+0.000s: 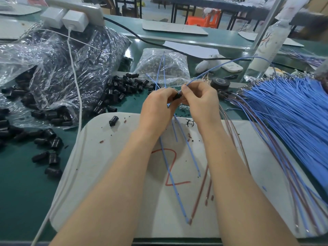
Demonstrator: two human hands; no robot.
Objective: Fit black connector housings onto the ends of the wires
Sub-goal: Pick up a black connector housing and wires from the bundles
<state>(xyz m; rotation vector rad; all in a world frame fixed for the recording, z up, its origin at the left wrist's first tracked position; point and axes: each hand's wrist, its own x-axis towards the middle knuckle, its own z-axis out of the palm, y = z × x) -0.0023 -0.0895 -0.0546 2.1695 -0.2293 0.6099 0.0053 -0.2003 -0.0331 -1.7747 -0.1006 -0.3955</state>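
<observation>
Two hands meet above the white work mat (106,157). Left hand (158,102) grips one black connector housing (177,97); right hand (200,98) pinches a blue wire (213,71) at its mouth. Insertion appears underway; next, the wire end likely needs pushing squarely home.

Illumination is bright, even and diffuse, falling from overhead. Soft, faint shadows lie on the white mat (106,174) near its middle. Specular glare breaks across the clear plastic bag (53,55). Wide-angle distortion bows the bench edges and leans the bottle (266,47) at upper right. The blue wire bundle (292,112) smears toward the right edge. The far background is soft.
</observation>
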